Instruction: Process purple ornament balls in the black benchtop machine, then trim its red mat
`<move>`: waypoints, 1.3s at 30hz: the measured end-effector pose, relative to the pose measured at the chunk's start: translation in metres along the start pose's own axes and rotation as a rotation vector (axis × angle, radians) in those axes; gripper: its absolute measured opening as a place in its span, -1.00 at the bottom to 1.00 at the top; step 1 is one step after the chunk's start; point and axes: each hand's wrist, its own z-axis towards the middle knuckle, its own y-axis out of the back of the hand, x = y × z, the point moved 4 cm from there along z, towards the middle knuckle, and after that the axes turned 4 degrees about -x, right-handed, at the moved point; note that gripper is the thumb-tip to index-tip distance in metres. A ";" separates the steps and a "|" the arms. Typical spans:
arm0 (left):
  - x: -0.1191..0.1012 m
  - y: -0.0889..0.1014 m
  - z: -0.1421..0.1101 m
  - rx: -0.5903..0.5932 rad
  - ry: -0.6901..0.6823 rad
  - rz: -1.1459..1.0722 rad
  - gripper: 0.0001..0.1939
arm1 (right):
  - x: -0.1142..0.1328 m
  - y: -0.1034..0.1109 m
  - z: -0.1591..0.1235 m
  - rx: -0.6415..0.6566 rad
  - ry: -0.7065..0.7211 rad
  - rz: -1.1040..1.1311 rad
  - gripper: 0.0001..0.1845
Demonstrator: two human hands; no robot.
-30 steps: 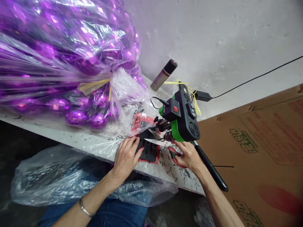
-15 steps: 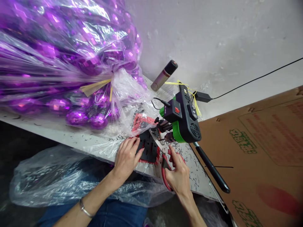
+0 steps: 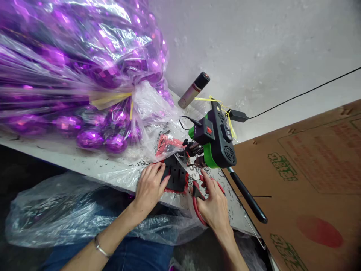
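My right hand (image 3: 213, 203) is wrapped round a pair of scissors (image 3: 199, 205) with red and black handles. The metal blades point up and left, across the black slotted base plate (image 3: 176, 174) of a small green and black bench drill (image 3: 218, 145). On the plate's left edge lies my left hand (image 3: 150, 184), its fingers stretched forward and its thumb apart from them; nothing shows in its grasp. Red edging surrounds the plate. Just above the scissor blades is the drill's chuck (image 3: 200, 162). Whether the blades touch anything is hard to make out.
A big clear bag of shiny purple faceted balls (image 3: 90, 137) fills the left, tied with yellow strip. Behind the drill lies a dark-capped cylinder (image 3: 194, 90). A cardboard box (image 3: 304, 162) stands right, near the drill's long lever (image 3: 248, 197). Dark shavings litter the white table (image 3: 107, 169).
The view has shifted slightly, so the drill and box appear a little further left. My right hand, with the scissors, is a bit higher relative to the plate. My left hand stays at the plate's edge.
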 end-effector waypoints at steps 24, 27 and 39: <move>-0.002 0.001 0.001 -0.028 -0.015 0.014 -0.72 | -0.022 0.010 0.004 0.111 0.095 0.039 -0.10; -0.002 0.001 0.001 -0.023 -0.011 0.006 -0.73 | -0.021 0.005 0.002 0.119 0.077 0.022 -0.13; -0.002 0.001 0.001 -0.029 -0.015 0.023 -0.74 | -0.015 0.011 0.002 0.116 0.086 0.021 -0.14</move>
